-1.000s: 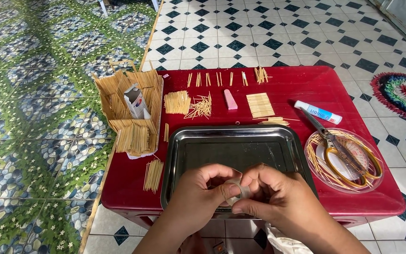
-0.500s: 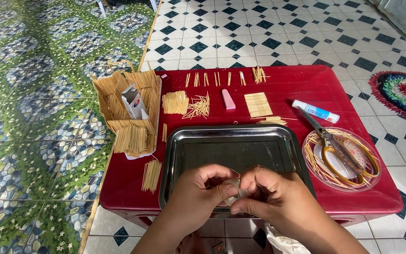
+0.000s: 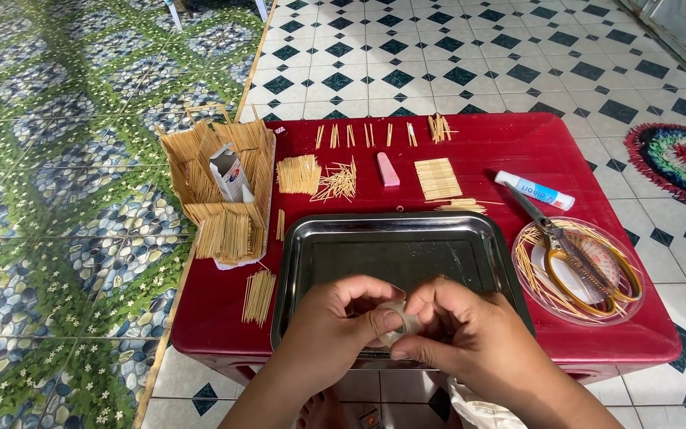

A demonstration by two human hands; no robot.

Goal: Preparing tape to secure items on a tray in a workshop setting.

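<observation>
Left hand & right hand fingers are pinched shut on a small clear tape roll, held over the near rim of the metal tray on the red desk. Roll looks light, stiff, prob. slick w/ a sticky edge. Grip by outer rim, not the film.

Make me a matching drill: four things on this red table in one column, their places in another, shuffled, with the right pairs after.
Things:
1. yellow-handled scissors
2. pink eraser-like block
3. small clear tape roll
4. white glue tube

Places:
A. between both hands, over the metal tray's near edge
B. on the clear round lid with sticks
C. flat on the table, beyond the lid
D. among the stick bundles beyond the tray

Pairs: 1-B, 2-D, 3-A, 4-C
</observation>
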